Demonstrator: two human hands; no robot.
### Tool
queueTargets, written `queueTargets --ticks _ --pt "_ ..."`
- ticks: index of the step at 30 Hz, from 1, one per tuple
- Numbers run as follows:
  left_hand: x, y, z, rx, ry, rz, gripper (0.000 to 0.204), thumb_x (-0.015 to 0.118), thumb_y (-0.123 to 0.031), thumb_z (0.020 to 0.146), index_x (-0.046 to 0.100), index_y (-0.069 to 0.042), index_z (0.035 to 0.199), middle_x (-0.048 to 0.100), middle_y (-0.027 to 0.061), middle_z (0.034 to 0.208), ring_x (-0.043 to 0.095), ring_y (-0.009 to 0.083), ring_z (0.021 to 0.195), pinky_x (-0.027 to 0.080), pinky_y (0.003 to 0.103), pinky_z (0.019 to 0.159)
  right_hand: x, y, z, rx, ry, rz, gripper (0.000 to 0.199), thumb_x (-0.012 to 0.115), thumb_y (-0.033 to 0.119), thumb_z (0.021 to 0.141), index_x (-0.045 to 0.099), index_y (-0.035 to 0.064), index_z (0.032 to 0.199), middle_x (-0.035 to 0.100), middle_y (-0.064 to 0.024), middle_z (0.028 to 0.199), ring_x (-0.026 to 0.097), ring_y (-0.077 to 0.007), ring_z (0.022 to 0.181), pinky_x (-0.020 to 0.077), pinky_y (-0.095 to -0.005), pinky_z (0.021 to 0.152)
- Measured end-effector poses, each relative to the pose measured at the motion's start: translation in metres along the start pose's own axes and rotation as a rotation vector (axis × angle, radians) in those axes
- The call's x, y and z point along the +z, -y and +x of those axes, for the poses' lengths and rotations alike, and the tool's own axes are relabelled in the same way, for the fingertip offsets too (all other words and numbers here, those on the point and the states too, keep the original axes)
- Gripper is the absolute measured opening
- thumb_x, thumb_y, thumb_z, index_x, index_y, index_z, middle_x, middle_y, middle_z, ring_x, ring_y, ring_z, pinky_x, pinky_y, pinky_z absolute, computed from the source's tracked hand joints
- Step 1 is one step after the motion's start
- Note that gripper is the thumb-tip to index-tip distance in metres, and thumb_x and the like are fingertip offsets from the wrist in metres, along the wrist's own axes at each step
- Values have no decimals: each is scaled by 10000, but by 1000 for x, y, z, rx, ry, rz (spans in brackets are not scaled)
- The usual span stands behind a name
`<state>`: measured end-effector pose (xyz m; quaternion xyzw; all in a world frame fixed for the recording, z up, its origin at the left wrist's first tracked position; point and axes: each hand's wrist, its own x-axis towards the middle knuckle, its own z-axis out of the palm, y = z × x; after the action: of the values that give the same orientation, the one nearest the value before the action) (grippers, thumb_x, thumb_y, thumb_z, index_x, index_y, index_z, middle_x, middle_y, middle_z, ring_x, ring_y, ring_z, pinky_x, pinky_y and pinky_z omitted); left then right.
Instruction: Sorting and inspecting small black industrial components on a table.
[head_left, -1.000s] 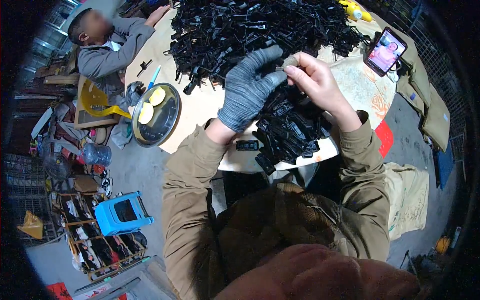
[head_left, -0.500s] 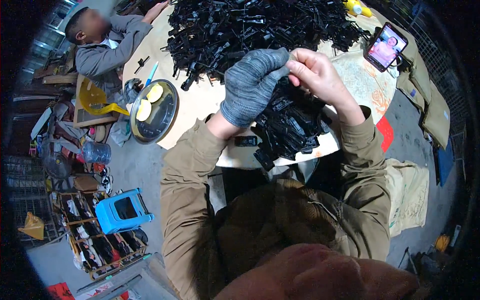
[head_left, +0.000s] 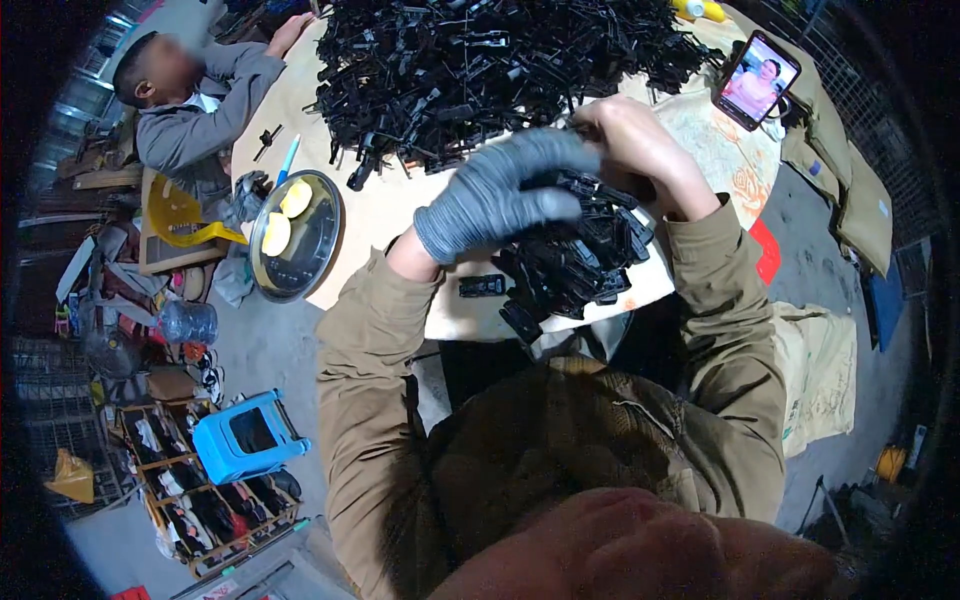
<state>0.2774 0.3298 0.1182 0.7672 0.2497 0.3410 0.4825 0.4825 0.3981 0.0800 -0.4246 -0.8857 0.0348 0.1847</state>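
1. Tray [head_left: 303,265] at counter's [head_left: 372,212] left edge, yellow pieces [head_left: 276,235] in it.
2. Big black heap [head_left: 480,85] beyond my hands.
3. My gloved left hand [head_left: 492,198]: thumb and fingers apart, near the small black pile [head_left: 575,270] on the counter.
4. My bare right hand [head_left: 634,138]: fingers curled; cannot tell whether clamped on anything.
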Motion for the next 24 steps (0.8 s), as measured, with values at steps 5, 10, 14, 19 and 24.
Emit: queueTargets --ticks 5,10,14,19,24 --pt "-15 10 4 -77 -353 -190 544 655 -206 735 439 -4 1192 528 116 1105 502 183 1013 406 281 874 -21 12 -4 -95 -332 214 196 622 93 654 576 35 836 581 -146 727 584 -282 618 464 -338 553" --pt "-19 22 2 -158 -265 -572 730 714 -272 684 348 -12 1261 534 110 1094 527 158 959 431 260 829 -25 41 -6 -185 -508 476 193 624 6 652 580 18 840 551 -87 690 533 -174 569 423 -252 519" --pt "-15 18 4 -149 -104 -617 740 727 -363 653 409 -18 1225 548 44 1068 538 129 911 429 239 808 -17 46 -5 -405 -475 286 255 663 -5 612 565 10 847 548 -103 708 549 -226 603 436 -281 535" --pt "-19 24 1 -81 -125 -717 582 708 -263 678 464 -34 1154 544 76 1088 530 161 975 425 285 850 -14 55 -2 -436 -543 288 302 660 -13 633 549 18 913 551 -79 731 550 -188 620 433 -273 533" --pt "-16 16 4 -4 -300 -783 474 668 -128 702 458 -49 1120 539 143 1093 544 235 994 448 331 842 -19 45 -9 -17 -375 564 249 536 -4 743 524 14 991 507 -6 791 477 -51 701 421 -198 620"
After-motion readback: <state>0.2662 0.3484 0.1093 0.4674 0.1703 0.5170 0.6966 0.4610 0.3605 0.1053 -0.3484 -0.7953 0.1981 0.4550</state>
